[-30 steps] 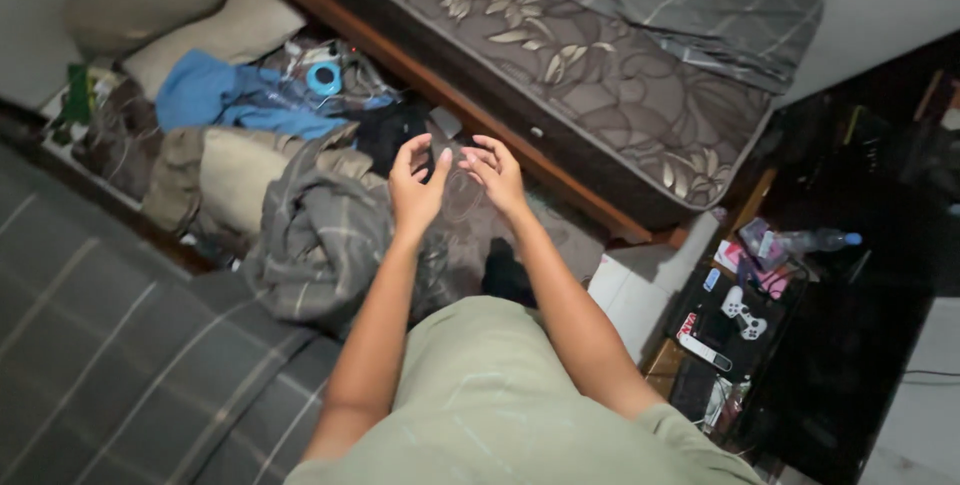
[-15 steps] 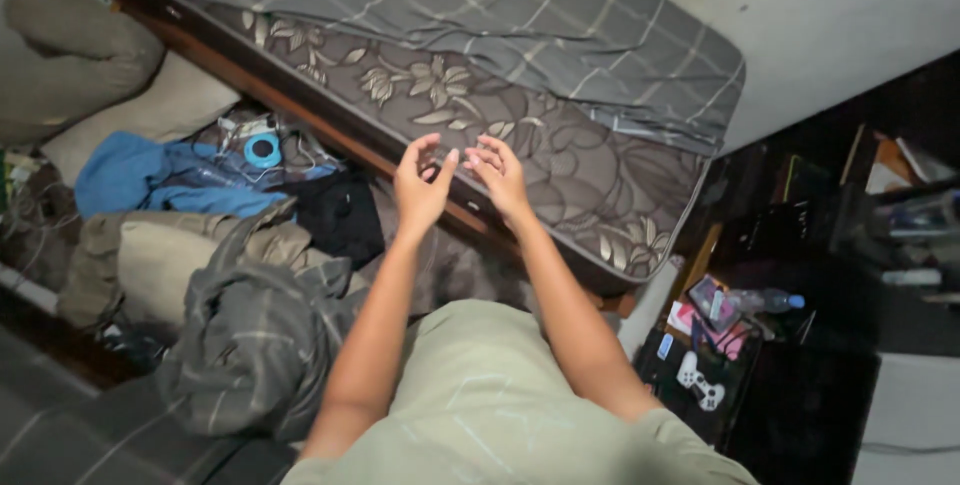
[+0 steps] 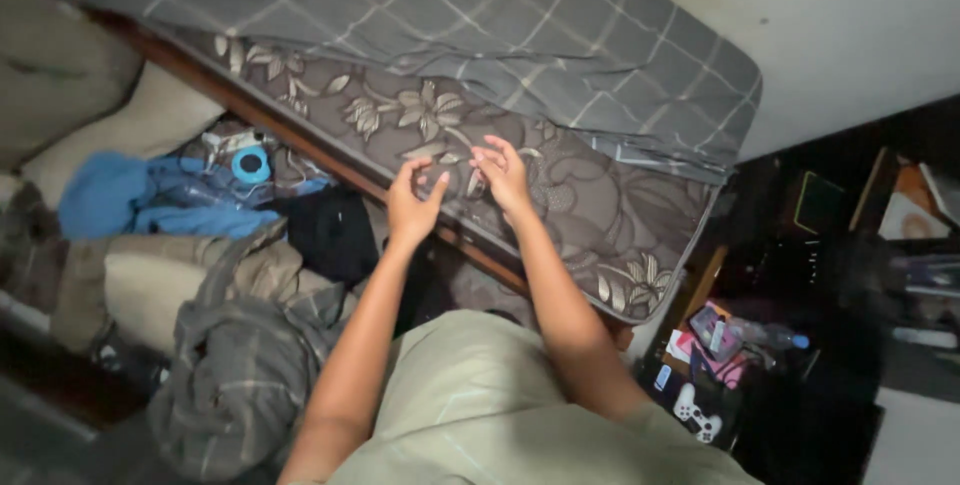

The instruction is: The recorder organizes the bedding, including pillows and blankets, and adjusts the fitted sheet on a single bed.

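2 bare hands raised together in front of the chest, over the edge of a mattress. Left hand (image 3: 412, 207) with fingers curled inward and thumb up, right hand (image 3: 503, 177) with fingers spread and slightly bent, palms turned toward each other. Between them, a faint clear film (image 3: 452, 185), touched at its edges by the fingertips of both; too blurred and too see-through to tell its kind, or whether pinched or only touched.

Directly behind and beyond the hands: mattress (image 3: 560, 175) with brown side panel and pale flower pattern, covered on top by a grey checked sheet (image 3: 450, 15). Along its lower edge, just under the hands, a reddish wooden bed rail (image 3: 300, 145).

Left of the left hand: black cloth (image 3: 330, 235) nearest, then a blue garment (image 3: 120, 207) with a small round blue object (image 3: 250, 164) beside it, and a crumpled grey checked blanket (image 3: 240, 365) lower down near the left forearm.

Right of the right hand and well apart, low near the elbow: white game controller (image 3: 695, 415), a clear plastic bottle (image 3: 760, 333) with blue cap, pink packet (image 3: 725, 345) beneath.
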